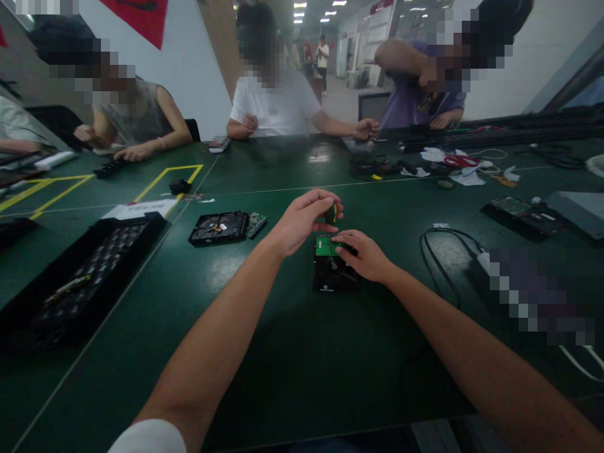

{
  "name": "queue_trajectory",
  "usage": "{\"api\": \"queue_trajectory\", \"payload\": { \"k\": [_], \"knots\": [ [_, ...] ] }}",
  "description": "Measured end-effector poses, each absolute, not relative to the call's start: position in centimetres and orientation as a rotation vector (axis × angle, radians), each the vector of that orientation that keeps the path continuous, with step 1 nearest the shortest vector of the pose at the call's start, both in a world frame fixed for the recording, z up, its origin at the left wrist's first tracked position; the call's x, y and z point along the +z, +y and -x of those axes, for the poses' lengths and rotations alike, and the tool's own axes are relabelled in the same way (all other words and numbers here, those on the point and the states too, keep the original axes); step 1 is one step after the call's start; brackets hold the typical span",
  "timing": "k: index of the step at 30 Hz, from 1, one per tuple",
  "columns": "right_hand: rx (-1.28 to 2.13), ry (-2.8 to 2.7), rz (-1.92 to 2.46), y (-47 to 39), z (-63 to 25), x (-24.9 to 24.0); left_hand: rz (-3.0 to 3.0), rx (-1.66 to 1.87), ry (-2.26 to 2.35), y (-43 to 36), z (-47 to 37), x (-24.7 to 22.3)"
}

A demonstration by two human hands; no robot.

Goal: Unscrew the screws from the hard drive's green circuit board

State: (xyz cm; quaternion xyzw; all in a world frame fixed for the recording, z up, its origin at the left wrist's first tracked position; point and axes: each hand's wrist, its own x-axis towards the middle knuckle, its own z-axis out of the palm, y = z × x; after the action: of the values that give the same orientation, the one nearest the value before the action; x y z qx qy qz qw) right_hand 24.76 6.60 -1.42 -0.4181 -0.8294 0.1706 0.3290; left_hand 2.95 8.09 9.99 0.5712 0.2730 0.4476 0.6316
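A hard drive [325,275] lies on the green table in front of me, its green circuit board [323,246] facing up at the far end. My left hand [304,220] is above it, closed around the black and yellow handle of a screwdriver [332,215]. The screwdriver stands roughly upright over the board; its tip is too small to make out. From the right, my right hand [363,255] grips the drive's edge, with thumb and fingers over the board close to the screwdriver's shaft.
Left of centre lie another hard drive [218,228] and a loose circuit board [256,223]. A long black tray [89,270] stands at the left. On the right are a black cable [438,264], a drive with its board exposed [519,212] and a grey box [578,212]. Several people sit across the table.
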Motion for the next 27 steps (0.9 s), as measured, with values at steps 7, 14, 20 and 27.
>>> {"api": "queue_trajectory", "payload": {
  "k": [7,14,20,27],
  "knots": [
    [0.436,-2.193,1.093,6.6,-24.8,-1.4,-1.21,1.059,0.677,8.2,-3.1,9.9],
    [0.438,-2.196,1.077,6.6,-24.9,-1.4,-1.396,1.079,0.698,8.9,-2.3,9.4],
    [0.438,-2.176,1.082,6.6,-24.8,-1.5,-1.601,1.039,0.658,8.5,-2.6,9.4],
    [0.412,-2.174,1.081,6.7,-24.8,-1.7,-1.655,0.995,0.59,7.9,-3.8,9.1]
  ]
}}
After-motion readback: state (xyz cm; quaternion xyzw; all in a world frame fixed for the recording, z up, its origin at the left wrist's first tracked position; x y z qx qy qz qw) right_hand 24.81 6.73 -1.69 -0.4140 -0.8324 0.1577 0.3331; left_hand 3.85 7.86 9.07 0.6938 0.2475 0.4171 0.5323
